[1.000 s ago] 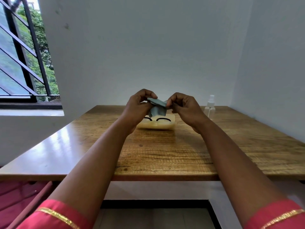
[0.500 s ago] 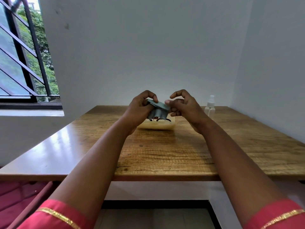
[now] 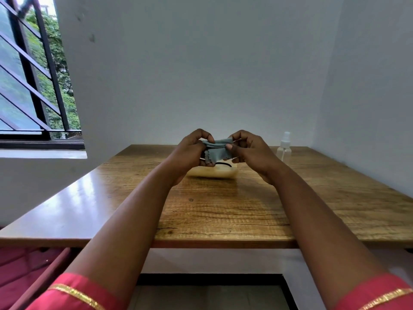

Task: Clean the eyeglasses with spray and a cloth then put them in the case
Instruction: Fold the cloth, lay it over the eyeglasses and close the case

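At frame centre, your left hand (image 3: 190, 151) and right hand (image 3: 250, 151) each pinch one grey cloth (image 3: 215, 149) above one cream case (image 3: 212, 172) holding one pair of eyeglasses (image 3: 223, 164); one spray bottle (image 3: 284, 148) stands right.

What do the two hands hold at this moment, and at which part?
Both hold the grey cloth: the left hand pinches its left end, the right hand its right end. The eyeglasses seem mostly hidden behind it.

Both forearms are bare from wrist to above the elbow. Short pink-red sleeves (image 3: 73, 294) cover the upper arms, each edged with a narrow gold band (image 3: 388, 298) near the hem.
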